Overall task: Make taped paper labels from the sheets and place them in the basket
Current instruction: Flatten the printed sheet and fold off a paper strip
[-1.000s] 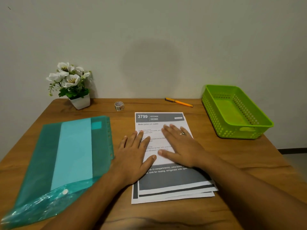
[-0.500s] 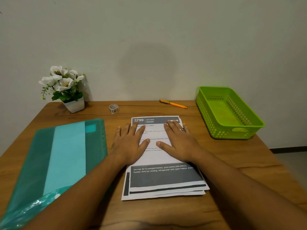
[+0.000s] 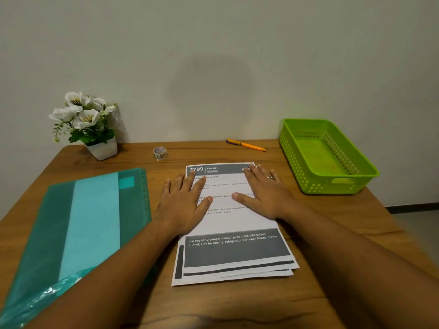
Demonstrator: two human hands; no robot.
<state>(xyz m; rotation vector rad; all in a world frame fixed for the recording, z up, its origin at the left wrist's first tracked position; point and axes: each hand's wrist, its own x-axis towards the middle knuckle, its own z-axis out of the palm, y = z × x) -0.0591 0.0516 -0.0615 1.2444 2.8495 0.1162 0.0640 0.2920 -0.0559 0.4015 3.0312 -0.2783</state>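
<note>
A small stack of printed paper sheets (image 3: pixel 234 252) lies in the middle of the wooden table, edges fanned at the near end. My left hand (image 3: pixel 185 205) rests flat on the left side of the top sheet, fingers spread. My right hand (image 3: pixel 263 193), with a ring on one finger, lies flat on the right side near the top corner. Neither hand holds anything. A small roll of clear tape (image 3: pixel 159 153) stands behind the sheets. The green plastic basket (image 3: pixel 351 184) sits at the right, with nothing inside.
A teal plastic document folder (image 3: pixel 83 222) lies left of the sheets. An orange pen (image 3: pixel 247 145) lies near the wall. A white pot of white flowers (image 3: pixel 90 124) stands at the back left corner. The wall runs along the table's far edge.
Both hands have slid up the top sheet toward its far end and spread apart toward its sides. The view has shifted slightly.
</note>
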